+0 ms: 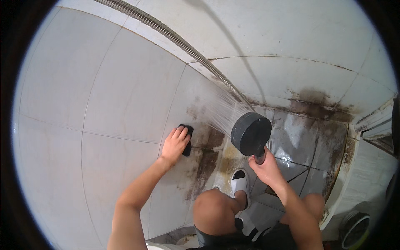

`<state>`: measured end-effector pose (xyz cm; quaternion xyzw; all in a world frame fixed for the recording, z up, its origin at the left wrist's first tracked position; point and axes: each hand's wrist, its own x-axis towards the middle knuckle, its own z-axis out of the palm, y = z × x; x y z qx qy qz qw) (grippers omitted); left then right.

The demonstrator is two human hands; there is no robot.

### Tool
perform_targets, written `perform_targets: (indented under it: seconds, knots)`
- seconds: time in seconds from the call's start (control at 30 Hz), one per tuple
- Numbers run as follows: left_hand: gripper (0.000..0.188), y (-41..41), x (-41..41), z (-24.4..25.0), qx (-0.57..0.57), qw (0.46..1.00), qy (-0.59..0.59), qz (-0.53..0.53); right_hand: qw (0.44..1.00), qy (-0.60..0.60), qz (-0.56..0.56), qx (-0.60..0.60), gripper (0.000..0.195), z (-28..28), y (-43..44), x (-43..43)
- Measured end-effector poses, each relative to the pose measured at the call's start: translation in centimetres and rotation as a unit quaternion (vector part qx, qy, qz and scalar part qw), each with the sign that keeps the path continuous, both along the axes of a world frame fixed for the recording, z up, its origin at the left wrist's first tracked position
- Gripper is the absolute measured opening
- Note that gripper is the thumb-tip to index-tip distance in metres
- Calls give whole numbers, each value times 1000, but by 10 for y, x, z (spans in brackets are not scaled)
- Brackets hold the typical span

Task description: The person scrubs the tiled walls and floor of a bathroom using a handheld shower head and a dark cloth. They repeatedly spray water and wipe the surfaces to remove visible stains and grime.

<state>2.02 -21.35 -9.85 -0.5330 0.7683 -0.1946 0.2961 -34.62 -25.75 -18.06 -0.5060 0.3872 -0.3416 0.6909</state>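
My left hand [176, 144] presses a dark scrubbing pad or cloth [187, 148] against the tiled wall [125, 93], at the edge of brown-black stains [207, 165]. Around its handle, my right hand [265, 167] grips a black handheld shower head [251, 132]. Water sprays from the shower head up and left, onto the stained lower wall beyond my left hand. A ribbed metal shower hose [175, 34] crosses the view from the top left and passes down behind the shower head.
Wet grey floor tiles [293, 137] lie to the right, with dark stains [315, 104] along the far wall's base. A raised ledge [342, 184] borders the floor. My foot in a white slipper [239, 184] is below the shower head. A round basket [354, 229] stands lower right.
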Motion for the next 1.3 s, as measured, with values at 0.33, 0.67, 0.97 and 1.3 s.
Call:
perform_targets:
  seconds: [0.33, 0.67, 0.97, 1.3]
  knots:
    - [29, -130, -17, -8, -92, 996, 4, -5, 999, 46, -11, 14, 39, -24, 4, -13]
    - [27, -163, -9, 32, -133, 991, -4, 1, 1000, -11, -7, 15, 38, -6, 7, 7]
    - [33, 14, -15, 37, -96, 994, 41, 28, 999, 32, 0, 36, 31, -2, -6, -10]
    - [30, -180, -5, -32, -100, 994, -52, 13, 998, 63, -9, 12, 30, -12, 9, 4]
